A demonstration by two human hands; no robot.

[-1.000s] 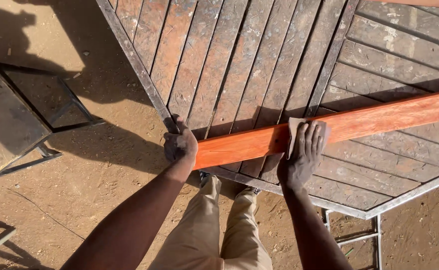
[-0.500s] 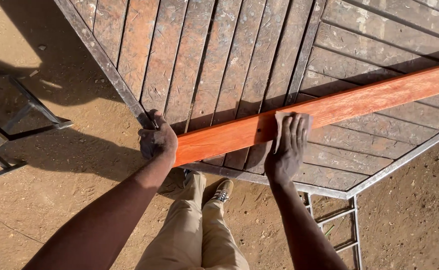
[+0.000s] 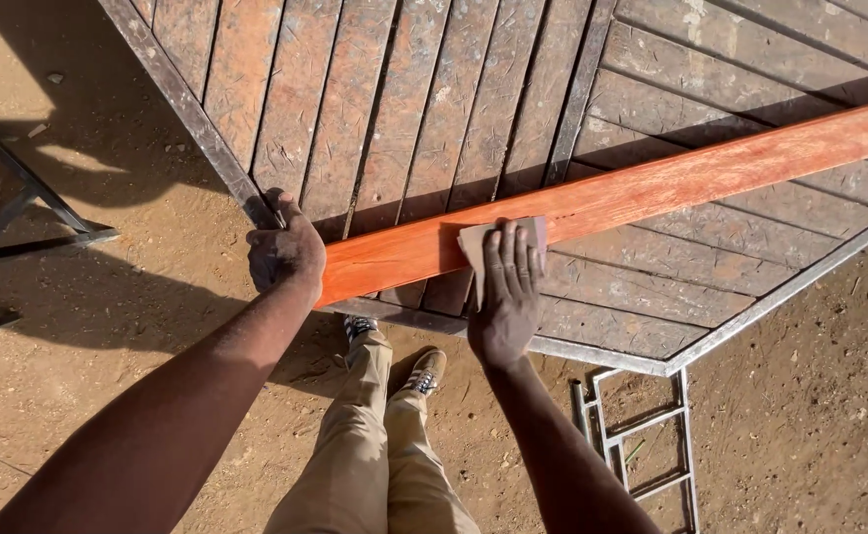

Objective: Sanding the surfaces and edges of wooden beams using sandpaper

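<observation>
A long orange-red wooden plank [image 3: 671, 183] lies slanted across a slatted wooden table [image 3: 424, 99] with a metal frame. My left hand [image 3: 284, 249] is closed around the plank's near end at the table's edge. My right hand [image 3: 509, 287] lies flat, fingers together, pressing a folded sheet of tan sandpaper [image 3: 498, 237] against the plank a little right of that end. Both forearms reach up from the bottom of the view.
My legs in khaki trousers and patterned shoes [image 3: 424, 374] stand on sandy ground below the table. A small metal ladder-like frame [image 3: 642, 435] lies on the ground at the right. Part of a dark metal stand [image 3: 29, 213] sits at the left.
The view has shifted, so the plank and hands sit further right in the frame. My right hand stays pressed on the sandpaper on the plank, and my left hand keeps its grip on the plank's end.
</observation>
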